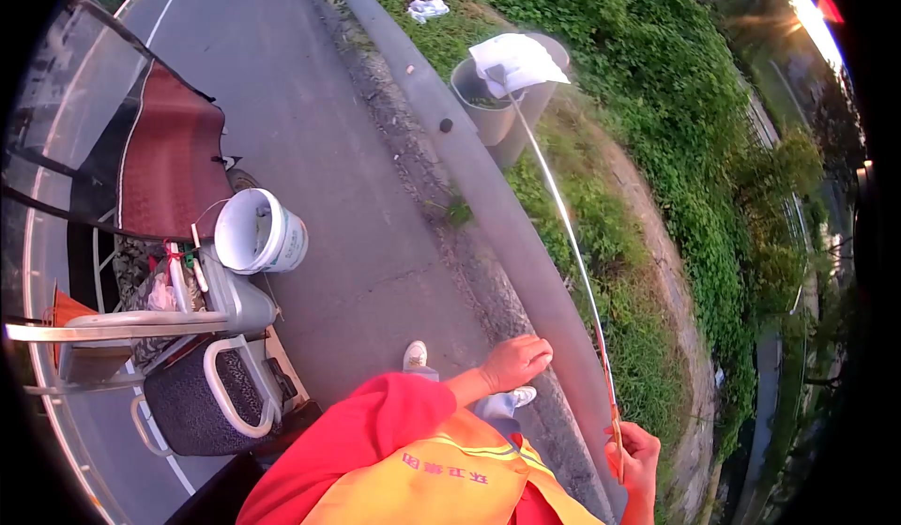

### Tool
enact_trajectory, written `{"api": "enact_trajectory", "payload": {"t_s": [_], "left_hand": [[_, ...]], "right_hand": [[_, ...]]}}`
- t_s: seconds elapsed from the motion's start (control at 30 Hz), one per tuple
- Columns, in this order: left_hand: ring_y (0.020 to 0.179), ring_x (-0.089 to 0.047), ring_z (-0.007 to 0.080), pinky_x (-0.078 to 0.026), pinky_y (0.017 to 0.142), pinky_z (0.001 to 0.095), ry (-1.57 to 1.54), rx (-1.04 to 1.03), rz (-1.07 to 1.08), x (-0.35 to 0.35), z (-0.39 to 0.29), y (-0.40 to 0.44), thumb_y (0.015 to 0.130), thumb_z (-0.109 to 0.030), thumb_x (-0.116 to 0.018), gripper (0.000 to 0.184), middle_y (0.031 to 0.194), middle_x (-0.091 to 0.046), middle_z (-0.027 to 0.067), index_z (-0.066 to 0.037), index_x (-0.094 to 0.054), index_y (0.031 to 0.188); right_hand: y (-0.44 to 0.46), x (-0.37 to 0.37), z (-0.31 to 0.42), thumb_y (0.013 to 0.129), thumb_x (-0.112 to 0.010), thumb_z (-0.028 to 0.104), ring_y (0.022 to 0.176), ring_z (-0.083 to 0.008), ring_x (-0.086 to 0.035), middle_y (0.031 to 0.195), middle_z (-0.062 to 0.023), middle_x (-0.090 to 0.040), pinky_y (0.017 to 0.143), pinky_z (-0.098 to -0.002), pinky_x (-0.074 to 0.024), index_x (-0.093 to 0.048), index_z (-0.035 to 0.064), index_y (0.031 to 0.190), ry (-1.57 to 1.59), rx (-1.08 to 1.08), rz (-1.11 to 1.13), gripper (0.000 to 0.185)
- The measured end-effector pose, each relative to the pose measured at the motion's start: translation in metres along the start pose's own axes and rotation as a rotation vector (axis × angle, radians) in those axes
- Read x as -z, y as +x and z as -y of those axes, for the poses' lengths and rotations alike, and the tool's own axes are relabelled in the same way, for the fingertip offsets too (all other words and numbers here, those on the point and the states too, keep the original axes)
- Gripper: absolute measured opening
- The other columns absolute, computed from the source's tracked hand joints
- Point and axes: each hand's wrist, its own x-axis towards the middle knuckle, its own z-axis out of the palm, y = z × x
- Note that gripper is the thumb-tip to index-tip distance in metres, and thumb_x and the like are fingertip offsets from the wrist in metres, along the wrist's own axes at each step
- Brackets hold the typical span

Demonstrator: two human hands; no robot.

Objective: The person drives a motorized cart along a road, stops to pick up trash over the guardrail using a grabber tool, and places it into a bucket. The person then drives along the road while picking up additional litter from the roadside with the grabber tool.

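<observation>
So the right hand [635, 452] has its fingers wrapped around the handle end of a long thin stick [571, 229], reddish low down and pale further up. The palm side and part of the handle are tucked behind the fingers. At the far end, a small grey tip [496, 74] sits over a white sheet [527, 60], which is draped across the tops of two round grey bins [494, 123], just past the guardrail [488, 206]. The sheet covers part of their rims, and I can't make out what's in the nearer one. Can't say if the tip is gripping the sheet or just touching it either.

Left hand [517, 361] is over the rail side of the road, fingers curled in. Nothing's visible in it, but the palm is hidden, so no idea if it's really clenched.

On the left there's a cart [192, 398], cut off by the dark edge of the view, with a dark red cover [174, 154] and a white bucket [242, 232] beside it. The wheel behind the cover is mostly hidden.

Writing: the orange vest [427, 478] says 环卫集团, upside down from up here. The bucket has greenish print, way too small to read. No brand I can make out.
</observation>
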Motion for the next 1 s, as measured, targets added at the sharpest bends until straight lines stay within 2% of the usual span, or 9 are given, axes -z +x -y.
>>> {"api": "enact_trajectory", "payload": {"t_s": [0.07,0.17,0.23,0.3,0.37,0.5,0.67,0.8,1.0], "left_hand": [[0.071,-0.064,0.0348,-0.051,0.065,0.0416,-0.040,0.516,0.003,0.049,0.028,-0.077,0.094,-0.026,-0.056,0.021,0.072,-0.064,0.0123,-0.007,-0.062,0.089],[0.072,-0.066,0.0387,-0.049,0.059,0.0438,0.249,0.812,-0.216,0.125,0.052,-0.197,0.094,-0.033,-0.057,0.030,0.073,-0.065,0.0182,-0.005,-0.063,0.083],[0.070,-0.066,0.0364,-0.048,0.060,0.0435,0.242,0.897,-0.354,0.164,0.044,-0.265,0.094,-0.036,-0.055,0.036,0.071,-0.064,0.0177,-0.005,-0.063,0.077],[0.068,-0.066,0.0352,-0.047,0.060,0.0429,0.233,0.977,-0.407,0.181,0.035,-0.324,0.094,-0.037,-0.054,0.038,0.069,-0.064,0.0173,-0.005,-0.063,0.074],[0.066,-0.064,0.0313,-0.047,0.061,0.0402,0.277,1.157,-0.492,0.184,0.035,-0.368,0.094,-0.038,-0.052,0.042,0.067,-0.063,0.0156,-0.005,-0.063,0.071],[0.067,-0.065,0.0278,-0.047,0.063,0.0384,0.162,1.206,-0.616,0.154,0.043,-0.406,0.093,-0.038,-0.053,0.040,0.066,-0.063,0.0142,-0.005,-0.066,0.073],[0.076,-0.063,0.0401,-0.047,0.066,0.0446,0.059,1.231,-0.416,0.128,0.069,-0.389,0.092,-0.039,-0.052,0.035,0.079,-0.066,0.0186,-0.007,-0.065,0.084],[0.073,-0.063,0.0391,-0.046,0.063,0.0453,0.161,1.096,-0.246,0.149,0.069,-0.314,0.093,-0.035,-0.054,0.033,0.074,-0.064,0.0180,-0.005,-0.063,0.081],[0.057,-0.049,0.0118,-0.041,0.055,0.0310,0.144,0.812,-0.356,0.180,0.065,-0.141,0.096,-0.022,-0.056,0.025,0.059,-0.052,0.0034,-0.003,-0.057,0.080]], "right_hand": [[0.023,-0.047,0.017,0.084,-0.068,0.002,0.054,-0.0021,-0.050,0.065,0.0013,-0.056,0.047,-0.0168,-0.0369,-0.064,-0.0041,0.103,-0.154,0.017,0.198,0.020],[0.076,-0.128,0.023,0.084,-0.070,0.012,0.060,-0.0019,-0.049,0.068,0.0016,-0.058,0.051,-0.0217,-0.0394,-0.066,-0.0020,0.105,-0.466,0.115,0.462,0.026],[0.107,-0.191,0.038,0.083,-0.070,0.022,0.061,-0.0082,-0.054,0.066,-0.0017,-0.058,0.056,-0.0280,-0.0441,-0.066,0.0003,0.108,-0.608,0.173,0.589,0.033],[0.125,-0.249,0.051,0.081,-0.069,0.032,0.068,-0.0312,-0.067,0.074,-0.0140,-0.067,0.063,-0.0393,-0.0515,-0.064,0.0018,0.111,-0.870,0.358,0.636,0.044],[0.138,-0.297,0.063,0.077,-0.069,0.039,0.077,-0.0352,-0.067,0.082,-0.0152,-0.068,0.068,-0.0435,-0.0533,-0.062,0.0017,0.108,-1.146,0.468,0.583,0.050],[0.145,-0.340,0.071,0.070,-0.071,0.042,0.082,-0.0327,-0.067,0.090,-0.0167,-0.066,0.071,-0.0439,-0.0537,-0.061,-0.0002,0.102,-1.303,0.790,0.483,0.053],[0.104,-0.286,0.112,0.066,-0.074,0.040,0.074,-0.0302,-0.066,0.082,-0.0133,-0.065,0.067,-0.0415,-0.0526,-0.063,0.0015,0.102,-1.222,0.729,0.385,0.053],[0.066,-0.162,0.116,0.066,-0.079,0.023,0.058,-0.0081,-0.050,0.065,0.0007,-0.050,0.058,-0.0240,-0.0426,-0.065,0.0020,0.105,-0.803,0.232,0.268,0.046],[-0.029,0.023,0.069,0.075,-0.067,0.008,0.059,-0.0027,-0.046,0.066,0.0039,-0.053,0.052,-0.0198,-0.0340,-0.063,-0.0027,0.092,-0.207,-0.053,-0.281,0.020]]}}
